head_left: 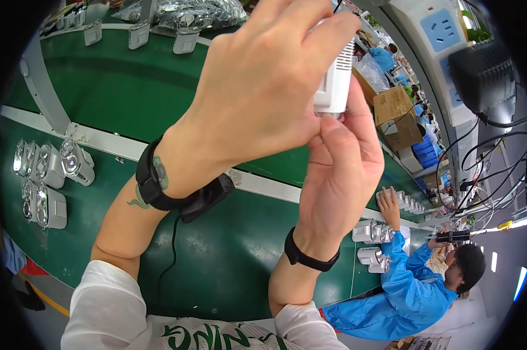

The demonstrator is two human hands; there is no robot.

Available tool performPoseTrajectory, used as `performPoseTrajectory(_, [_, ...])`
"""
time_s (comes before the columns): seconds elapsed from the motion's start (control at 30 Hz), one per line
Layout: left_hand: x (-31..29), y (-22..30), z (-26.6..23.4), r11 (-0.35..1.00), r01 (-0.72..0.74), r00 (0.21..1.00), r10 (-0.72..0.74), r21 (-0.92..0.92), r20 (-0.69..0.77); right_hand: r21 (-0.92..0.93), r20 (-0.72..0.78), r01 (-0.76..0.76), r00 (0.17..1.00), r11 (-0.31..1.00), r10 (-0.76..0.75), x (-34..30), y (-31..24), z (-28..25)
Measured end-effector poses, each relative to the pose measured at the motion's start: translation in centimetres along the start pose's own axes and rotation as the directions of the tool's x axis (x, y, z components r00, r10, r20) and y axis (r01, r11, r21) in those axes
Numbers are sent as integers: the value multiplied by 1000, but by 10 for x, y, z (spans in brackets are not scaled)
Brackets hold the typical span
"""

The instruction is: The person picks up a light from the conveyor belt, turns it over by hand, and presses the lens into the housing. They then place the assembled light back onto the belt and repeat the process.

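Up in front of me I hold a white plastic device (335,87) with a slotted vent on its side. My left hand (269,76) wraps around its upper part from the left, back of the hand toward me. My right hand (345,154) is beneath it, thumb and fingers closed at its lower end. Whether a small part sits between those right fingertips is hidden. Below my left wrist a black device (216,189) with a cable lies on the green table (228,262), apart from both hands.
Several white units with shiny round lamp heads (50,169) stand at the left. More white units (138,35) line the far green belt (117,76). At right are a co-worker in blue (409,291), white units (373,233), a cardboard box (397,116), a power strip (438,29) and hanging cables.
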State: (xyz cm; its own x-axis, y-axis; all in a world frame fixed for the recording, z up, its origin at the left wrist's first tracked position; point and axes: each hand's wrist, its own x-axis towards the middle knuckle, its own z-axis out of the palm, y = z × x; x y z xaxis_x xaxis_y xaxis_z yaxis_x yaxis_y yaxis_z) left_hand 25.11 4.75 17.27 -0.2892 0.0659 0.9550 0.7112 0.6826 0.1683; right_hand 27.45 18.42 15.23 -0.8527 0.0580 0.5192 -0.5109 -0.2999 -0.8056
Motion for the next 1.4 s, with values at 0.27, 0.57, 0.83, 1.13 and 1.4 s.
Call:
performPoseTrajectory(0.27, [-2,-38,43,991,-112,980,98,-68,-173,45,1,-19,1000,999,19,8,10,-2])
performPoseTrajectory(0.57, [-8,-23,52,129,803,571,-443,-581,691,-619,223,272,960,737,-167,18,19,-27])
performPoseTrajectory(0.83, [-39,-44,90,274,912,405,-497,-304,767,-897,-59,-92,994,433,88,46,60,-94])
performPoseTrajectory(1.13, [-38,-126,83,503,859,435,-615,-97,658,-922,-382,-326,853,-207,356,39,85,-204])
performPoseTrajectory(1.4, [-112,-272,153,583,697,681,-720,418,-132,-940,-329,-338,874,-37,357,32,68,-207])
